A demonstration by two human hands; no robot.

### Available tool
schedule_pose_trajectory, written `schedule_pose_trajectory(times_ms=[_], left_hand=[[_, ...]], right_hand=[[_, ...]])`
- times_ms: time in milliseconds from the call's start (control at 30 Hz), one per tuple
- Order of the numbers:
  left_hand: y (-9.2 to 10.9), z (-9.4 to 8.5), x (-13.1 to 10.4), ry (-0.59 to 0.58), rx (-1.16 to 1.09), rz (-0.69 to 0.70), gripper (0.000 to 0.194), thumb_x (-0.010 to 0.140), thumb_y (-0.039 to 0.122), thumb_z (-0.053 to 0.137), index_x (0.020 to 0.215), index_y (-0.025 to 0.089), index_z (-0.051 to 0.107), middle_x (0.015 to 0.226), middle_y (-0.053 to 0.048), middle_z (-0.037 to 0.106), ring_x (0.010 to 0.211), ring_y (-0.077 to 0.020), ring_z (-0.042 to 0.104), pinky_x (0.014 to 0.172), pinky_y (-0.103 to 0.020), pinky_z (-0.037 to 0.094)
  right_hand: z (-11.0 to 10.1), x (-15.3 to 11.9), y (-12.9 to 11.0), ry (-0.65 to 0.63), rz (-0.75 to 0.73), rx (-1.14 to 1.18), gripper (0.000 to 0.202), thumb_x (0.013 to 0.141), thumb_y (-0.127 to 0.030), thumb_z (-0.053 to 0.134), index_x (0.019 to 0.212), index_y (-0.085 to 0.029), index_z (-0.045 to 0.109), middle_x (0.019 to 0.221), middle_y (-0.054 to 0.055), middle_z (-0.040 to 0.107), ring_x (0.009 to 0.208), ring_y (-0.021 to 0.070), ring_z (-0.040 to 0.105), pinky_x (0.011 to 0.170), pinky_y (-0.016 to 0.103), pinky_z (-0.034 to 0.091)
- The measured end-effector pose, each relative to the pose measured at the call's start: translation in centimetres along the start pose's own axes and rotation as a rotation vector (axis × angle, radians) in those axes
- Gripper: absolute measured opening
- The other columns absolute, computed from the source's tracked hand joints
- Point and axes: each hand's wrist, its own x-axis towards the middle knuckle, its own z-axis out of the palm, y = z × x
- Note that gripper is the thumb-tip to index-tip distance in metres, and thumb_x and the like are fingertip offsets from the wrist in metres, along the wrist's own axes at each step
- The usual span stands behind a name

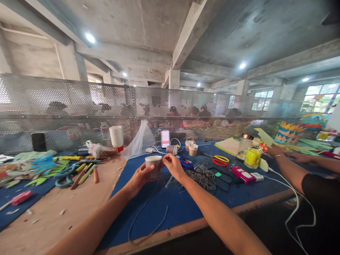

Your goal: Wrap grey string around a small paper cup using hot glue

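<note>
A small paper cup (153, 162) with a pale rim and a grey-brown wrapped side is upright in my left hand (142, 178), whose fingers curl round it. At the cup's right side, my right hand (172, 165) has its fingertips pinched together near the rim; whatever they hold is too small to make out. A thin grey cord (139, 212) hangs below the cup and loops over the blue mat (186, 212). Just right of my right hand lies a tangled heap of grey cord (203, 179). Two small cups with handles (193, 149) stand behind.
Red-and-yellow scissors (220, 160), a pink box (243, 175) and a yellow bottle (253, 154) sit to the right, near another person's arm (289, 171). On the left are blue scissors (63, 176), tools and stacked cups (116, 138). A propped phone (165, 138) faces me before a perforated screen (119, 102).
</note>
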Motion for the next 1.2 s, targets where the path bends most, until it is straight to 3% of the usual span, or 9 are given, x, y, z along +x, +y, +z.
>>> schedule_pose_trajectory(times_ms=[333, 533, 733, 900, 1033, 1200], left_hand=[[0.1, -0.2, 0.0, -0.012, -0.006, -0.015, 0.069, 0.078, 0.050, 0.086, 0.138, 0.021, 0.068, 0.131, -0.016, 0.076, 0.119, -0.0360, 0.070, 0.095, -0.044, 0.053], [0.1, -0.2, 0.1, -0.014, -0.023, 0.000, 0.066, 0.080, 0.052, 0.083, 0.137, 0.021, 0.070, 0.131, -0.014, 0.076, 0.120, -0.0344, 0.069, 0.096, -0.043, 0.053], [0.2, -0.5, 0.2, -0.055, -0.095, -0.004, 0.055, 0.087, 0.051, 0.076, 0.132, 0.020, 0.073, 0.136, -0.013, 0.074, 0.123, -0.0321, 0.069, 0.100, -0.041, 0.053], [0.0, -0.8, 0.5, -0.042, -0.107, -0.001, 0.048, 0.088, 0.050, 0.078, 0.128, 0.023, 0.073, 0.129, -0.011, 0.076, 0.112, -0.0279, 0.072, 0.095, -0.038, 0.056], [-0.1, -0.4, 0.5, 0.010, -0.073, 0.027, 0.045, 0.085, 0.049, 0.082, 0.122, 0.024, 0.073, 0.123, -0.009, 0.077, 0.099, -0.0240, 0.074, 0.087, -0.037, 0.058], [0.3, 0.3, 0.1, 0.090, 0.020, 0.101, 0.050, 0.080, 0.055, 0.084, 0.116, 0.022, 0.074, 0.124, -0.011, 0.076, 0.115, -0.0300, 0.070, 0.092, -0.040, 0.057]], right_hand=[[0.0, 0.1, 0.2, -0.011, 0.020, 0.020, 0.013, 0.089, -0.033, 0.063, 0.081, -0.024, 0.060, 0.075, -0.002, 0.071, 0.074, 0.0198, 0.073, 0.077, 0.031, 0.057], [0.1, 0.0, 0.4, -0.024, -0.026, 0.070, 0.023, 0.093, -0.046, 0.064, 0.086, -0.024, 0.063, 0.079, 0.000, 0.073, 0.077, 0.0206, 0.073, 0.080, 0.032, 0.058], [0.6, -0.9, -0.5, -0.001, -0.021, -0.003, 0.031, 0.095, -0.053, 0.064, 0.102, -0.023, 0.066, 0.102, 0.004, 0.076, 0.096, 0.0214, 0.074, 0.092, 0.034, 0.057], [1.1, -1.4, -0.3, -0.117, 0.022, 0.006, 0.041, 0.086, -0.049, 0.077, 0.114, -0.022, 0.065, 0.114, 0.008, 0.077, 0.106, 0.0241, 0.075, 0.096, 0.038, 0.057], [1.3, -1.4, 0.1, -0.094, 0.010, -0.023, 0.041, 0.085, -0.046, 0.079, 0.115, -0.022, 0.065, 0.113, 0.008, 0.077, 0.104, 0.0252, 0.075, 0.095, 0.040, 0.059], [1.4, -1.4, 0.0, -0.033, -0.076, -0.069, 0.041, 0.085, -0.041, 0.079, 0.117, -0.020, 0.065, 0.114, 0.009, 0.076, 0.104, 0.0252, 0.074, 0.097, 0.041, 0.058]])
